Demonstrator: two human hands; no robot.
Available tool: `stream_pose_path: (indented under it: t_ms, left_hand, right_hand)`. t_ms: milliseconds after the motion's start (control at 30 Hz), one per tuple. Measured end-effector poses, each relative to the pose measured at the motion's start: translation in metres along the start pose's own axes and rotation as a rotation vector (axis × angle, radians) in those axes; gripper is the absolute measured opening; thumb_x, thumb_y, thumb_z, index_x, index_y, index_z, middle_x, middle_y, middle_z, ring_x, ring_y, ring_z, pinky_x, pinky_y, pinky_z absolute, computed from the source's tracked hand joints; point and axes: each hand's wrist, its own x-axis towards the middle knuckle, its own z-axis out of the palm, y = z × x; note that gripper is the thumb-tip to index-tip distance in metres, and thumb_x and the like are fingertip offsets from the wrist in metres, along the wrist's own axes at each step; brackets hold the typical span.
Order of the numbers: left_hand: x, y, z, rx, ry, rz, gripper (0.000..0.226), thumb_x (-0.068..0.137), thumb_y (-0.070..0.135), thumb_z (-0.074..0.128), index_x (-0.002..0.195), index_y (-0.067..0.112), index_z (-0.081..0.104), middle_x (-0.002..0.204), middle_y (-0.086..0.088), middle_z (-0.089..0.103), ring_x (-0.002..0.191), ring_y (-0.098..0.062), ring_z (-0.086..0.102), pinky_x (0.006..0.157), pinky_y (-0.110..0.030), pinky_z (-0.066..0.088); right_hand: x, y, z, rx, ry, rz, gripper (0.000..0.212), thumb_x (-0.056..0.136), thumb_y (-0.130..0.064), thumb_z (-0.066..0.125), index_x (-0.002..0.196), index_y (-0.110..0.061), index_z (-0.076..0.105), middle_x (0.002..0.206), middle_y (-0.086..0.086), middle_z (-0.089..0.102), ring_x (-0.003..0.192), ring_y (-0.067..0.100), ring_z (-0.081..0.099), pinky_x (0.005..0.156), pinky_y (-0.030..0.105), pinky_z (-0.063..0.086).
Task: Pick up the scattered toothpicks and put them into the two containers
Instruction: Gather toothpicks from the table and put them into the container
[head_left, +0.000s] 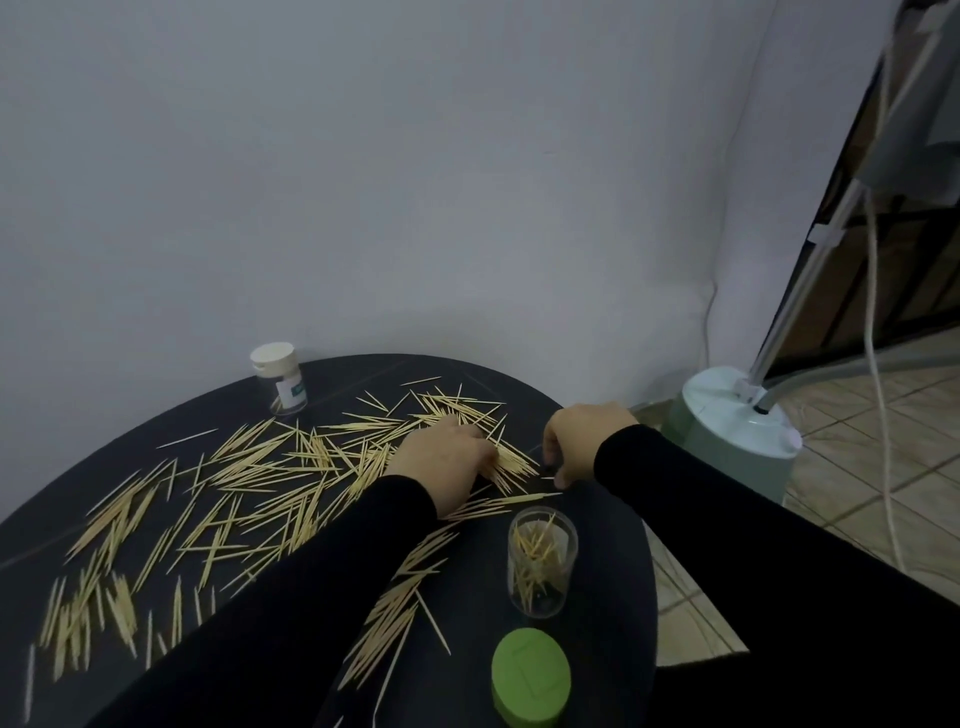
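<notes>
Many pale wooden toothpicks (260, 483) lie scattered over a round black table (332, 387). My left hand (445, 462) lies palm down on a dense cluster at the table's far middle, its fingers curled onto the toothpicks. My right hand (576, 441) hovers at the far right edge, fingers bent down, pinching something small against the tabletop that I cannot make out. An open clear container (542, 564) stands near my right forearm with several toothpicks inside. A second clear container (280, 379) with a white cap stands at the table's far left rim.
A green lid (531, 678) lies flat near the table's front edge. A pale green round appliance base (737, 441) with a metal pole and white cord stands on the tiled floor to the right. A white wall runs behind the table.
</notes>
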Motion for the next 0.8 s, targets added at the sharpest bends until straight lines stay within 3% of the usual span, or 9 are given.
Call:
stream_pose_path:
  t_ms: [167, 367, 533, 600, 700, 800]
  left_hand:
    - [-0.007, -0.002, 0.004, -0.025, 0.065, -0.003, 0.026, 0.099, 0.029, 0.046, 0.123, 0.029, 0.057, 0.121, 0.007, 0.057, 0.11, -0.014, 0.047, 0.088, -0.031, 0.049]
    - [-0.019, -0.007, 0.002, -0.047, 0.062, -0.039, 0.025, 0.099, 0.031, 0.046, 0.12, 0.031, 0.059, 0.119, 0.009, 0.058, 0.109, -0.012, 0.047, 0.088, -0.029, 0.047]
    - [-0.028, -0.009, -0.004, -0.099, 0.051, -0.071, 0.024, 0.095, 0.03, 0.048, 0.115, 0.031, 0.062, 0.117, 0.012, 0.057, 0.11, -0.01, 0.046, 0.093, -0.031, 0.047]
    - [-0.031, -0.009, -0.006, -0.146, 0.032, -0.065, 0.029, 0.092, 0.04, 0.051, 0.118, 0.033, 0.059, 0.117, 0.013, 0.057, 0.11, -0.008, 0.047, 0.093, -0.032, 0.047]
    - [-0.034, -0.007, -0.008, -0.144, -0.079, -0.047, 0.054, 0.083, 0.061, 0.055, 0.131, 0.034, 0.05, 0.124, 0.013, 0.053, 0.114, -0.008, 0.047, 0.096, -0.036, 0.046]
    - [-0.037, -0.004, -0.005, -0.123, -0.094, -0.051, 0.059, 0.082, 0.064, 0.055, 0.132, 0.033, 0.049, 0.127, 0.013, 0.05, 0.115, -0.009, 0.046, 0.096, -0.035, 0.045]
  right_hand:
    - [-0.001, -0.001, 0.001, -0.01, 0.011, 0.014, 0.023, 0.086, -0.019, 0.066, 0.108, -0.015, 0.067, 0.11, 0.002, 0.067, 0.103, 0.021, 0.061, 0.095, 0.035, 0.047]
    - [0.007, -0.017, 0.005, 0.016, 0.016, -0.039, 0.023, 0.091, -0.023, 0.06, 0.112, -0.015, 0.065, 0.111, 0.002, 0.067, 0.103, 0.02, 0.06, 0.1, 0.038, 0.043]
    - [0.01, -0.023, 0.007, 0.113, 0.208, -0.099, 0.014, 0.093, -0.032, 0.056, 0.102, -0.026, 0.064, 0.104, -0.006, 0.065, 0.103, 0.016, 0.059, 0.097, 0.037, 0.037]
    - [0.015, -0.026, 0.009, 0.136, 0.274, -0.084, 0.023, 0.092, -0.043, 0.056, 0.108, -0.027, 0.063, 0.106, -0.006, 0.064, 0.105, 0.017, 0.057, 0.096, 0.039, 0.036]
    - [0.022, -0.033, 0.016, 0.081, 0.264, -0.048, 0.046, 0.09, -0.058, 0.051, 0.117, -0.022, 0.062, 0.113, -0.001, 0.064, 0.109, 0.022, 0.057, 0.099, 0.044, 0.034]
    - [0.028, -0.039, 0.02, 0.087, 0.248, -0.045, 0.048, 0.089, -0.056, 0.054, 0.119, -0.02, 0.062, 0.116, -0.001, 0.064, 0.11, 0.021, 0.057, 0.1, 0.045, 0.032]
